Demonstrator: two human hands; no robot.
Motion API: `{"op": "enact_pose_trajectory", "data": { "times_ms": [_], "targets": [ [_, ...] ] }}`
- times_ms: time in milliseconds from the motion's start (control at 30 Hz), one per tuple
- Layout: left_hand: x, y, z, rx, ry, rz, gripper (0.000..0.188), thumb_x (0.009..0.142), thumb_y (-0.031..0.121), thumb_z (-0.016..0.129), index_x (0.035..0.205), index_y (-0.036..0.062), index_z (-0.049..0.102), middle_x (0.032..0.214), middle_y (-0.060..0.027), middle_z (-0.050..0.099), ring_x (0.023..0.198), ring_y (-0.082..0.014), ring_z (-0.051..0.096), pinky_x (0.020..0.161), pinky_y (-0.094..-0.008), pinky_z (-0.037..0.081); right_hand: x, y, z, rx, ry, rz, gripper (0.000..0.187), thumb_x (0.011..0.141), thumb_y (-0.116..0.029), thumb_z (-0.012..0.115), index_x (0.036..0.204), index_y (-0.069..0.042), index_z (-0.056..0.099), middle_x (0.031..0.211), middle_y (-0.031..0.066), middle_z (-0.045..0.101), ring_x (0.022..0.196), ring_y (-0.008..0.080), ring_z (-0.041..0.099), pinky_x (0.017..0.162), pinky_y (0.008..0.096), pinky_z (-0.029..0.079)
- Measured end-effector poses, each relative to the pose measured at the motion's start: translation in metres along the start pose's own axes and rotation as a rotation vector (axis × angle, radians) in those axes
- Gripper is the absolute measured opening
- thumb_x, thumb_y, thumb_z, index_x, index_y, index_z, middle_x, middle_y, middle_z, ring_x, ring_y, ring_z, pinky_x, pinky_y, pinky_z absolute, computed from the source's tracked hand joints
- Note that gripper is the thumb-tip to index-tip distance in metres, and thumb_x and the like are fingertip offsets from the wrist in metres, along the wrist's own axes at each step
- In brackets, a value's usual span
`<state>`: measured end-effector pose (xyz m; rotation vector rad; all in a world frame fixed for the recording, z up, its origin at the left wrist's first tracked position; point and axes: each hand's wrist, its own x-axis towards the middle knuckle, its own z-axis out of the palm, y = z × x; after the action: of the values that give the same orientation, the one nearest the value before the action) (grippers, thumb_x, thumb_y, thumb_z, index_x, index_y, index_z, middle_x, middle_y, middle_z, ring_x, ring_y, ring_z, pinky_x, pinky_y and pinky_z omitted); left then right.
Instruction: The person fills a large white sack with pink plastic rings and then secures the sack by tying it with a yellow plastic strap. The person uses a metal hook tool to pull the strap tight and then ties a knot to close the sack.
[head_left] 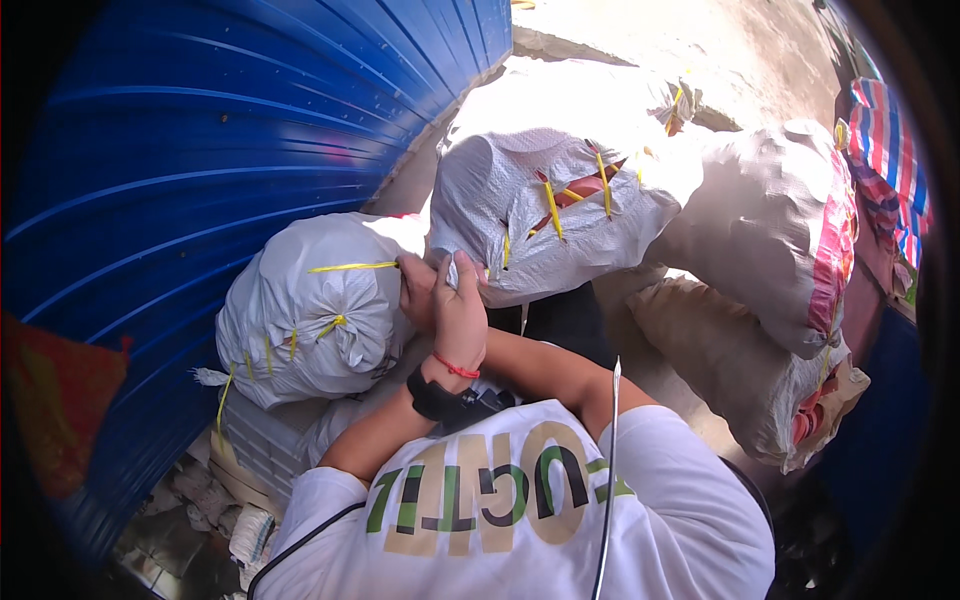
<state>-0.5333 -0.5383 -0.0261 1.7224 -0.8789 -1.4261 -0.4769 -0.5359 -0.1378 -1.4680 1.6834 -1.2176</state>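
A large white woven sack (560, 190) lies before me, its slit crossed by yellow string stitches, with something reddish showing through. At its near left corner my left hand (462, 312) is closed, pinching a bit of the white sack cloth. My right arm crosses beneath the left one. My right hand (416, 297) is closed on a yellow string (352, 267) that stretches out leftward; its fingers are partly hidden. Beside it sits a smaller white sack (310, 310), gathered and tied with yellow string. A long, thin metal needle (609, 470) points upward in front of my shirt; what holds it is out of sight.
A blue corrugated metal wall (230, 150) rises on the left. Two more filled sacks, an upper one (760, 220) and a lower one (710, 350), are stacked at right. Under the smaller white sack is a grey crate (262, 435). Striped cloth (885, 150) hangs far right.
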Motion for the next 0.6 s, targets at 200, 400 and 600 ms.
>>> {"op": "enact_pose_trajectory", "data": {
  "times_ms": [200,400,600],
  "targets": [
    [-0.006,-0.025,-0.001,0.450,-0.049,0.294,0.029,0.098,0.024,0.036,0.085,0.0010,0.047,0.075,-0.0063,0.050,0.074,-0.0148,0.048,0.071,-0.0269,0.039,0.041,-0.017,-0.001,0.289,0.164,0.087,0.016,0.083,0.001,0.051,0.098,-0.001,0.055,0.082,0.0196,0.058,0.072,0.0337,0.059,0.063,0.0360,0.047],
    [0.011,-0.032,-0.004,0.322,-0.298,0.416,0.024,0.095,0.021,0.041,0.081,0.0014,0.046,0.084,-0.0132,0.049,0.086,-0.0283,0.049,0.079,-0.0356,0.039,0.004,0.012,-0.038,0.125,-0.642,-0.495,0.064,0.068,0.001,0.057,0.129,-0.007,0.041,0.142,0.0150,0.031,0.103,0.0293,0.056,0.078,0.0319,0.049],
    [0.005,-0.050,0.000,0.151,-0.456,0.539,0.020,0.093,0.021,0.046,0.080,0.0047,0.048,0.083,-0.0088,0.050,0.094,-0.0293,0.050,0.084,-0.0373,0.038,0.023,0.060,-0.205,0.219,-1.728,0.018,0.031,0.087,-0.016,0.057,0.111,0.003,0.055,0.102,0.0159,0.061,0.100,0.0228,0.058,0.088,0.0291,0.044]
  ]
}}
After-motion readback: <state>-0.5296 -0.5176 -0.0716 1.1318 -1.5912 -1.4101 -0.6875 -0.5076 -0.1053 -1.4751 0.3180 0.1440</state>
